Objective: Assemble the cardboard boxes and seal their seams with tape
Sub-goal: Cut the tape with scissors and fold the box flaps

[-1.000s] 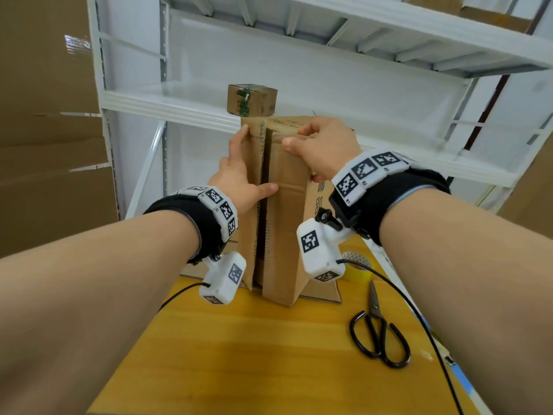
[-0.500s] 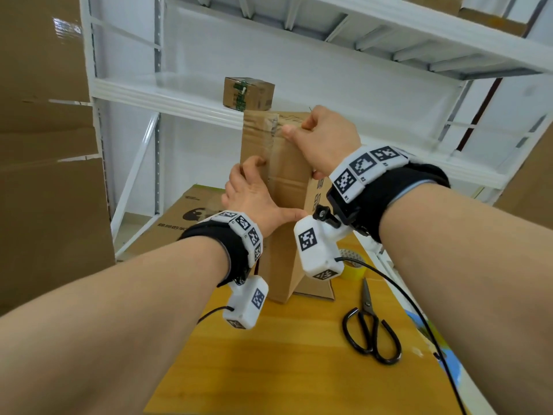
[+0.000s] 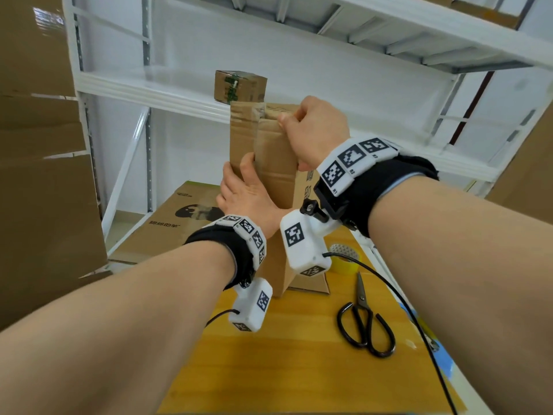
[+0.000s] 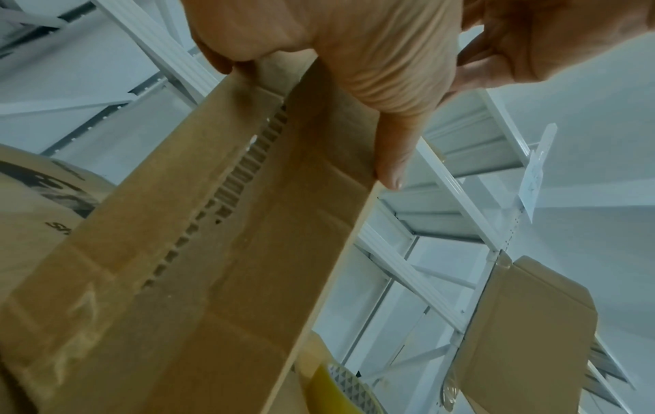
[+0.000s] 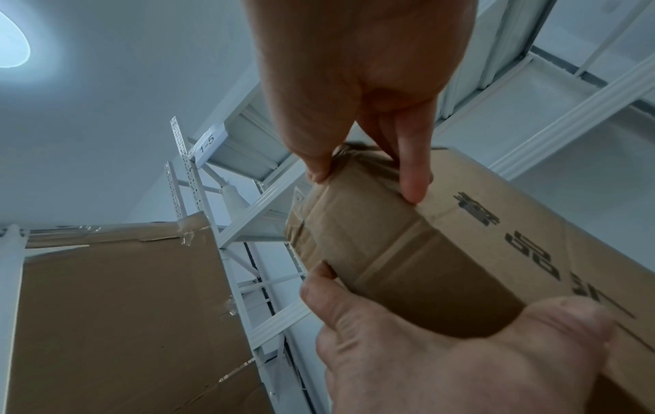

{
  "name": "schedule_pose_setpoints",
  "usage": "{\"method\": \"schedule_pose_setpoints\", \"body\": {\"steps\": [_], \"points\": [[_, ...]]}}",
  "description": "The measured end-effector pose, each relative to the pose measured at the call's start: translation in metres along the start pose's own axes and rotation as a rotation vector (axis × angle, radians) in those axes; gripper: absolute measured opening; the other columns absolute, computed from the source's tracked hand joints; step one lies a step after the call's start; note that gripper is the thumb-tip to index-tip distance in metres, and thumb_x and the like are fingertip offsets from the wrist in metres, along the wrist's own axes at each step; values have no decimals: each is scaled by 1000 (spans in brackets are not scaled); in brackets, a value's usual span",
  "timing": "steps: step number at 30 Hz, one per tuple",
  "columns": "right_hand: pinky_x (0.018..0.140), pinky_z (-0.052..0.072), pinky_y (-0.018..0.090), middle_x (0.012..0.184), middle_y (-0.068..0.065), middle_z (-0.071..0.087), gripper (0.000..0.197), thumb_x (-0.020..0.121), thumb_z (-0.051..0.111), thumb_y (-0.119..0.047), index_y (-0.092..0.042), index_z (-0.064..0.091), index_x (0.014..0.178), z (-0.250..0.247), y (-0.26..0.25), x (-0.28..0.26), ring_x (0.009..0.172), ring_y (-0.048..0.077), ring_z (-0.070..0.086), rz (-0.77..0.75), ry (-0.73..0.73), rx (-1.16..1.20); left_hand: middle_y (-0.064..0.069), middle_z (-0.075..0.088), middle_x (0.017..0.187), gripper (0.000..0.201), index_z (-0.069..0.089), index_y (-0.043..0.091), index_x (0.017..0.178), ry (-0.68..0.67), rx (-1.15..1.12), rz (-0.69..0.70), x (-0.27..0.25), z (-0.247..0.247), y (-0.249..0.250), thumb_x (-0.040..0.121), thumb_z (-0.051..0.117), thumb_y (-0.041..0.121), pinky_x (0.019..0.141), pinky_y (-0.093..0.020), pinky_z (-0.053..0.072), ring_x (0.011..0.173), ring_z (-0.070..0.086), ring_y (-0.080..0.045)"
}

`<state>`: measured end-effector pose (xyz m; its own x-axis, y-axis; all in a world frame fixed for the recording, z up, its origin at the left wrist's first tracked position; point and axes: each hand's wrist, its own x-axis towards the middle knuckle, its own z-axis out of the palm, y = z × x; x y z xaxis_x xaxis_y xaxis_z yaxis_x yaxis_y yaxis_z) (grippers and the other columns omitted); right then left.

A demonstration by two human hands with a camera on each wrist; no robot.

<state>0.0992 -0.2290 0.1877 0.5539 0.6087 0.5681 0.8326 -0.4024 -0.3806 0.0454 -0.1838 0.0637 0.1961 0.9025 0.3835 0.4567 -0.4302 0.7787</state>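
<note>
A tall brown cardboard box (image 3: pixel 275 163) stands on end on the wooden table (image 3: pixel 299 369), its narrow flapped face toward me. My left hand (image 3: pixel 242 181) grips that face at mid height. In the left wrist view its thumb (image 4: pixel 393 157) lies across the right flap (image 4: pixel 283 224) and the other fingers (image 4: pixel 216 56) wrap the left edge. My right hand (image 3: pixel 287 121) pinches the top of the right flap, thumb (image 5: pixel 315 165) and a finger (image 5: pixel 411 182) on the upper edge. A narrow gap shows between the two flaps. A yellow tape roll (image 3: pixel 344 260) lies behind the box.
Black scissors (image 3: pixel 365 327) lie on the table to the right. A small taped box (image 3: pixel 239 85) sits on the white shelf (image 3: pixel 149 88) behind. Flat printed cardboard (image 3: pixel 179 226) leans low at the left, and large cardboard sheets (image 3: pixel 39 175) stand further left.
My left hand has slid down from the top of the left flap to mid height, and the two flaps have come closer together. My right hand has stayed at the top.
</note>
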Motion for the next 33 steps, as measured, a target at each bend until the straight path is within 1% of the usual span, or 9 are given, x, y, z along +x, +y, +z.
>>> {"method": "schedule_pose_setpoints", "body": {"steps": [4, 7, 10, 17, 22, 26, 28, 31, 33], "points": [[78, 57, 41, 86, 1, 68, 33, 93, 51, -52, -20, 57, 100, -3, 0, 3, 75, 26, 68, 11, 11, -3, -10, 21, 151, 86, 21, 28, 146, 24, -30, 7, 4, -4, 3, 71, 61, 12, 113, -40, 23, 134, 31, -28], [76, 56, 39, 87, -5, 65, 32, 94, 50, -51, -21, 58, 100, -10, 2, 4, 77, 24, 67, 18, 86, 63, -10, 25, 146, 96, 16, 34, 138, -14, -37, 70, 13, -14, 2, 59, 71, 26, 112, -42, 24, 130, 33, -30], [73, 40, 28, 90, -11, 58, 34, 95, 48, -52, -23, 60, 108, -21, 2, 3, 85, 16, 55, -20, 210, 45, -7, 27, 140, 108, 13, 36, 131, -55, -60, 206, 22, -35, 4, 46, 79, 50, 110, -41, 24, 128, 31, -29], [74, 35, 29, 94, -7, 55, 43, 95, 43, -57, -25, 56, 119, -56, -3, 3, 85, 17, 48, -4, 336, 50, -5, 35, 131, 105, 19, 42, 128, -75, 5, 404, 46, -95, 40, 43, 79, 52, 104, -43, 30, 120, 37, -29], [68, 39, 33, 93, -3, 62, 42, 94, 40, -57, -21, 58, 108, -72, -7, 4, 81, 20, 58, 57, 355, 81, -10, 42, 127, 105, 22, 40, 129, -139, 260, 554, 67, -150, 69, 43, 80, 54, 97, -47, 33, 116, 42, -34], [71, 55, 38, 88, 6, 70, 55, 88, 36, -59, -14, 64, 99, -74, -5, 10, 74, 29, 67, 137, 320, 148, -8, 45, 118, 102, 23, 44, 128, -212, 408, 604, 74, -179, 94, 44, 81, 53, 91, -48, 36, 107, 44, -32], [68, 53, 35, 83, 10, 70, 62, 87, 33, -60, -9, 69, 91, -76, 0, 12, 72, 31, 66, 146, 295, 121, -6, 46, 111, 102, 23, 45, 127, -272, 467, 600, 75, -185, 103, 45, 82, 52, 88, -47, 41, 100, 46, -30], [60, 42, 32, 77, 10, 70, 58, 91, 36, -53, -8, 71, 81, -75, 13, 11, 69, 28, 64, 150, 252, 80, -5, 49, 108, 99, 24, 46, 126, -374, 505, 575, 76, -178, 107, 48, 85, 50, 84, -47, 47, 96, 50, -29], [61, 45, 31, 77, 11, 70, 55, 92, 37, -49, -7, 70, 81, -70, 23, 8, 69, 28, 64, 171, 214, 81, -5, 49, 110, 97, 24, 47, 126, -414, 517, 571, 76, -167, 105, 50, 84, 50, 86, -48, 47, 98, 49, -29]]}}
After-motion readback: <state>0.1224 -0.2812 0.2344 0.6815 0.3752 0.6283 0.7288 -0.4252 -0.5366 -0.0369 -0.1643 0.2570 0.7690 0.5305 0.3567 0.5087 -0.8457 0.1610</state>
